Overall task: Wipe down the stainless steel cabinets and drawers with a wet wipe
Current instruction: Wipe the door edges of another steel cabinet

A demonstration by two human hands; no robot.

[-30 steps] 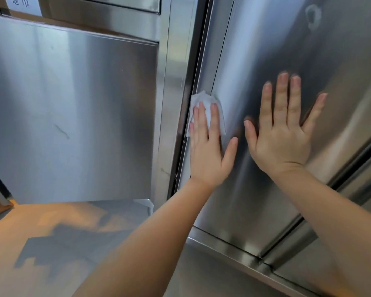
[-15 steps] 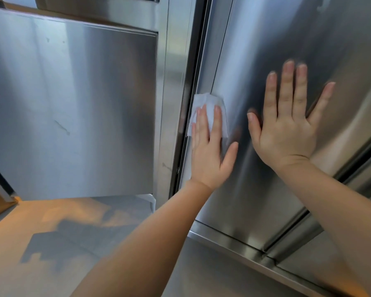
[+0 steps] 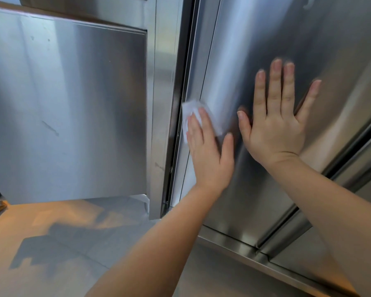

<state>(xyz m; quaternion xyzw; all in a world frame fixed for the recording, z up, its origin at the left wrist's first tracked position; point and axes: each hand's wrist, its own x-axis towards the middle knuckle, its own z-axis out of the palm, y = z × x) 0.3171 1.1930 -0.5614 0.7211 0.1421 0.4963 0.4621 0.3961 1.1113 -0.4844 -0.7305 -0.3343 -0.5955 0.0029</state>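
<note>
While the white wipe (image 3: 193, 113) is pressed flat against the steel door (image 3: 255, 50), it is covered by the straight fingers of the left hand (image 3: 208, 151). Nothing is gripped there; the grip is wide open and the wipe is only pushed on. The wipe is found under the fingertips, right at the door's left edge, beside the dark gap. Just to the right of that hand, the right hand (image 3: 274, 129) is laid flat on the same door, fingers spread, with nothing held. Left of the grip, another steel panel (image 3: 69, 108) is seen, above the floor (image 3: 51, 243).
</note>
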